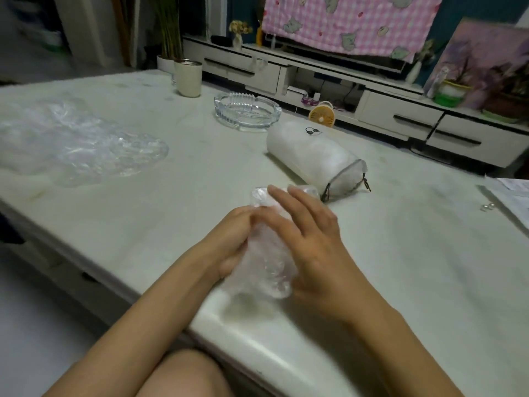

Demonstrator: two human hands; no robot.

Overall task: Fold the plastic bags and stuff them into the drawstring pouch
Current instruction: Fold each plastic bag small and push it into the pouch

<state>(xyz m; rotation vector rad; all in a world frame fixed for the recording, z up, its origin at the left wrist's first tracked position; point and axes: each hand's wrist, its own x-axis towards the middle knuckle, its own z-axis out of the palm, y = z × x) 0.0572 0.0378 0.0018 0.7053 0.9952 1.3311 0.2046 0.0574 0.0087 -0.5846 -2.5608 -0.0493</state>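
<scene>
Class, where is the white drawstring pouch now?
Head view: the white drawstring pouch lies sideways, right of centre on the pale table, between the clear glass ashtray and the right hand.

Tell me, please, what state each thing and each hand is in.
Plastic bag, rolled up, held between both hands.
Left hand, gripping the bag.
Right hand, fingers straight, pressing on the bag.
Drawstring pouch, lying on its side, bulging.
Loose bags, crumpled, unfolded.
Ashtray, upright, empty.
Cup, upright.

Clear rolled bag (266,273); white pouch (309,153) sideways
</scene>
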